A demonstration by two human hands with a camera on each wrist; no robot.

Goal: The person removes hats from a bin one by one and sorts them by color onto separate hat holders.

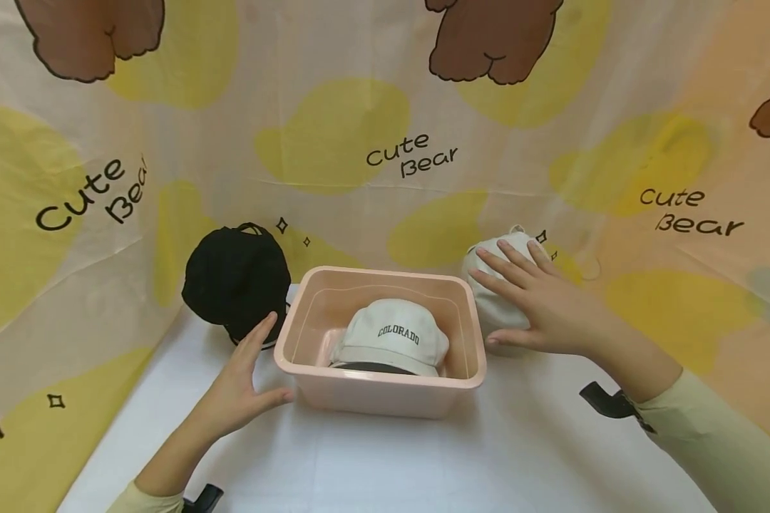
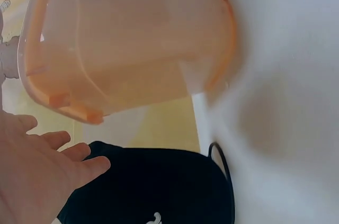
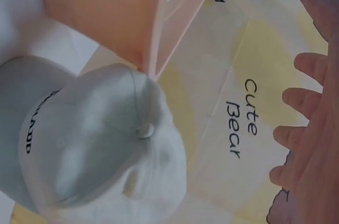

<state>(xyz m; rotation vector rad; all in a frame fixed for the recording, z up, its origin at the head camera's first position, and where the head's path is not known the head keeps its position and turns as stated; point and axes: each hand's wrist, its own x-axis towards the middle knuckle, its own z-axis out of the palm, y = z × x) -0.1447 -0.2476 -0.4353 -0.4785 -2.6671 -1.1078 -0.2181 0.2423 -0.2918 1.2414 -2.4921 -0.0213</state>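
A pink plastic bin (image 1: 372,399) stands in the middle, with a white cap lettered COLORADO (image 1: 391,331) inside, its dark brim edge toward the front. My left hand (image 1: 234,395) is by the bin's front left corner, fingers extended and thumb apart, holding nothing. Its fingertips overlap the lower part of a black cap (image 1: 237,278) on the left; a small white mark and a strap loop show on that cap (image 2: 159,181) in the left wrist view. My right hand (image 1: 545,310), fingers spread, hovers in front of another white cap (image 1: 500,313), which has dark lettering in the right wrist view.
Everything stands on a white tabletop (image 1: 372,463). Behind it hangs a cloth backdrop (image 1: 334,142) printed with bears, yellow patches and the words Cute Bear. Both caps outside stand close to the bin's sides, near the backdrop. Black wrist straps (image 1: 606,400) show at the sleeves.
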